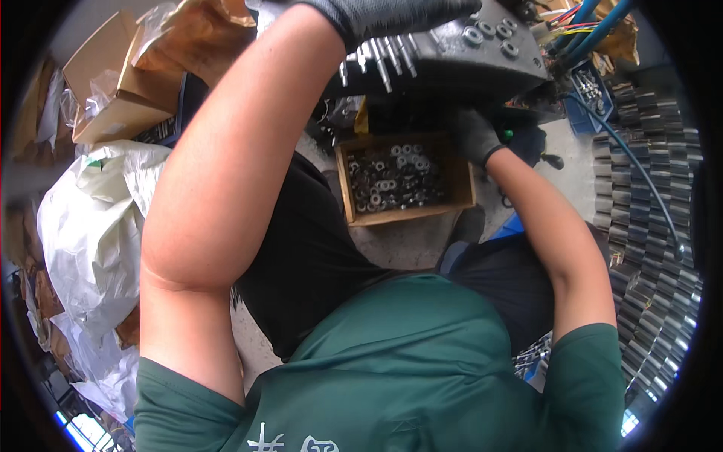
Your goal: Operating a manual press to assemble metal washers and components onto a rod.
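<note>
My left hand [403,16], in a dark grey glove, reaches across the far end of the dark metal worktop [459,64], cut off by the top edge of the picture. Its visible fingers are stretched toward the right, and anything above them is out of view. Just below it, a row of silver metal pins [385,59] sticks out over the worktop's near side. In a matching glove, my right hand [476,135] is down in shadow under the worktop, at the right end of a cardboard box [410,216] of washers and small metal parts [395,181]. Its fingers are too dark to make out.
Several loose washers [486,32] lie on the worktop's right part. Stacked metal cylinders [648,203] line the right side, beside a blue bin [586,113] and hanging blue hose [640,162]. At left are an open carton [124,102] and a white plastic bag [86,241].
</note>
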Tool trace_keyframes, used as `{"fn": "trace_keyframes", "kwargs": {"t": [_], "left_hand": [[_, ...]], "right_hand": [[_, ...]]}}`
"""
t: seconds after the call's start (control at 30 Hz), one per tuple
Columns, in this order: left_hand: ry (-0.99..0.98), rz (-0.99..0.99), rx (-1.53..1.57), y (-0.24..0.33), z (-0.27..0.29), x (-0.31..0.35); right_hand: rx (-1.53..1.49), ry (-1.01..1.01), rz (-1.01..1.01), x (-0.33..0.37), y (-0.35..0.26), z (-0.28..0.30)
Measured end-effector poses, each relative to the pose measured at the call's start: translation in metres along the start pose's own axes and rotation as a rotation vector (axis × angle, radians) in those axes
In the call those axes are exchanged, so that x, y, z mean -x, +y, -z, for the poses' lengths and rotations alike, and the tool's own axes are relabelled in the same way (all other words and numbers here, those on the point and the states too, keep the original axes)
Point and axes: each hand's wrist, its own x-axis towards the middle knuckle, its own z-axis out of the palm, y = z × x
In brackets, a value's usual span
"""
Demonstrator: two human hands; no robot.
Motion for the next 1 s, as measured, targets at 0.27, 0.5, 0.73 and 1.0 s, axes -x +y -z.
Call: {"fn": "trace_keyframes", "kwargs": {"t": [0.27, 0.5, 0.73, 1.0], "left_hand": [[-0.020, 0.043, 0.051, 0.025, 0.038, 0.031], [0.074, 0.121, -0.092, -0.002, 0.024, 0.028], [0.134, 0.040, -0.092, -0.015, 0.015, 0.027], [0.081, 0.068, -0.029, -0.010, 0.022, 0.027]], "right_hand": [[-0.060, -0.058, 0.009, -0.073, -0.015, -0.005], [-0.234, -0.048, -0.208, -0.138, 0.002, -0.017], [-0.196, -0.082, -0.246, -0.192, 0.024, -0.023], [-0.179, -0.115, -0.257, -0.201, 0.034, -0.038]]}}
